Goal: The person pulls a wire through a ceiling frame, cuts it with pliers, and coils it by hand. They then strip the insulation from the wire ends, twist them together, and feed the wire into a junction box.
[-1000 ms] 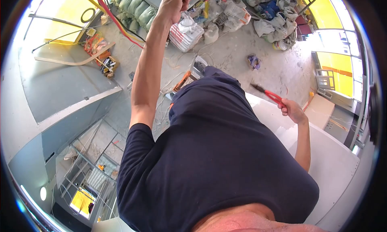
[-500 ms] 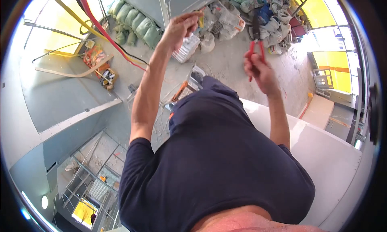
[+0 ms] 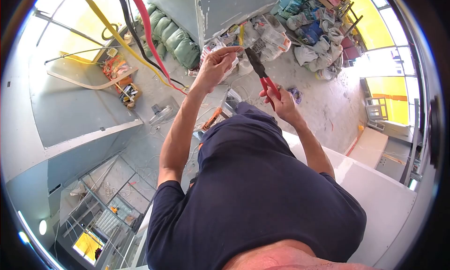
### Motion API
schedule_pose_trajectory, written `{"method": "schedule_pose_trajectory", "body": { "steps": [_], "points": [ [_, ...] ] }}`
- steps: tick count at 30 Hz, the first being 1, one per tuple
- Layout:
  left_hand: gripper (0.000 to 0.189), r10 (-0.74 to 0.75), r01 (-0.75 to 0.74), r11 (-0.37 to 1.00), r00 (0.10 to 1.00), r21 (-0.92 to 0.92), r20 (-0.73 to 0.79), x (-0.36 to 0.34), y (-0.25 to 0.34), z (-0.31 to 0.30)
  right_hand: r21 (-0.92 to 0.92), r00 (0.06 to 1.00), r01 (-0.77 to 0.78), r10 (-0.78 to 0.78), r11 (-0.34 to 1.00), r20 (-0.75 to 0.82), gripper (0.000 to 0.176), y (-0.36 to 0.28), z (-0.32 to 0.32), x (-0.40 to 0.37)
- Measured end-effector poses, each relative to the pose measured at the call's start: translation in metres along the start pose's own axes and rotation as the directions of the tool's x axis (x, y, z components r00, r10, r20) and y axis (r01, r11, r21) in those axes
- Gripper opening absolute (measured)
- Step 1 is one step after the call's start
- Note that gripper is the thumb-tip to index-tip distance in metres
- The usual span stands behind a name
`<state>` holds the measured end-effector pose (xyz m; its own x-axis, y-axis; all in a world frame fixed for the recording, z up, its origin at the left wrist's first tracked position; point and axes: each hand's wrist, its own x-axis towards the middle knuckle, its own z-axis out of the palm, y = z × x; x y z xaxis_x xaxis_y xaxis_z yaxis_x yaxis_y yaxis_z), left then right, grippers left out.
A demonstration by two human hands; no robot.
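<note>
My right hand grips red-handled pliers, their dark jaws pointing up and left. The jaw tips are close beside the fingertips of my left hand. That hand is closed in a pinch with the index finger reaching toward the jaws; whatever thin thing it may hold is too small to make out. Left of my left forearm hang a red cable, a black cable and a yellow cable, running down from the top of the view.
Green sacks lie against the grey wall. White bags and debris are heaped at the upper right. A box of tools stands at left. An orange-handled tool lies near my legs, and a white board is on my right.
My right hand has swung the pliers left and up, bringing the jaws to my left fingertips. My left hand has moved slightly right and down. The hanging cables appear further right.
</note>
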<state>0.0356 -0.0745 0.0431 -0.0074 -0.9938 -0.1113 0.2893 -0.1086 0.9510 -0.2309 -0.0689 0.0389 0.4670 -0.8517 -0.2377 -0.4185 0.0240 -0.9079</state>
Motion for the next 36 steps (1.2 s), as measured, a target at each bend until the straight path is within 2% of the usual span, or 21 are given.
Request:
{"method": "schedule_pose_trajectory", "body": {
  "steps": [1,4,6,10,12,18,21,31,36],
  "points": [
    [0.026,0.038,-0.038,0.999,0.999,-0.005,-0.016,-0.001,0.0,0.001,0.002,1.0,0.0,0.0,1.0,-0.001,0.034,0.001,0.001,0.0],
    [0.024,0.032,-0.028,0.998,0.998,0.052,-0.062,-0.004,0.003,0.005,-0.049,1.0,0.019,-0.02,0.999,-0.017,0.035,0.005,-0.001,0.001],
    [0.024,0.047,-0.044,0.998,0.997,0.044,-0.058,-0.005,0.001,0.006,-0.205,0.982,0.173,-0.184,0.963,-0.037,0.032,0.006,-0.002,0.003],
    [0.024,0.061,-0.061,0.998,0.997,0.008,-0.045,-0.004,-0.012,0.0,-0.232,0.98,0.17,-0.189,0.958,-0.064,0.033,0.005,0.003,0.001],
    [0.024,0.055,-0.055,0.998,0.997,0.011,-0.049,-0.006,-0.009,0.001,-0.26,0.986,0.132,-0.154,0.957,-0.067,0.04,-0.007,0.004,0.0],
    [0.022,0.072,-0.072,0.997,0.996,0.001,-0.058,-0.005,-0.013,-0.003,-0.322,0.975,0.18,-0.211,0.929,-0.063,0.045,-0.01,0.008,0.0],
    [0.021,0.068,-0.068,0.998,0.996,0.002,-0.06,-0.005,-0.013,-0.004,-0.352,0.981,0.157,-0.188,0.923,-0.056,0.046,-0.01,0.008,0.001],
    [0.021,0.117,-0.115,0.993,0.989,0.02,-0.094,-0.002,-0.024,-0.01,-0.313,0.982,0.164,-0.185,0.936,-0.038,0.045,-0.018,0.012,0.005],
    [0.021,0.131,-0.13,0.991,0.986,0.02,-0.102,-0.003,-0.024,-0.011,-0.352,0.978,0.172,-0.202,0.92,-0.051,0.042,-0.02,0.013,0.004]
  ]
}}
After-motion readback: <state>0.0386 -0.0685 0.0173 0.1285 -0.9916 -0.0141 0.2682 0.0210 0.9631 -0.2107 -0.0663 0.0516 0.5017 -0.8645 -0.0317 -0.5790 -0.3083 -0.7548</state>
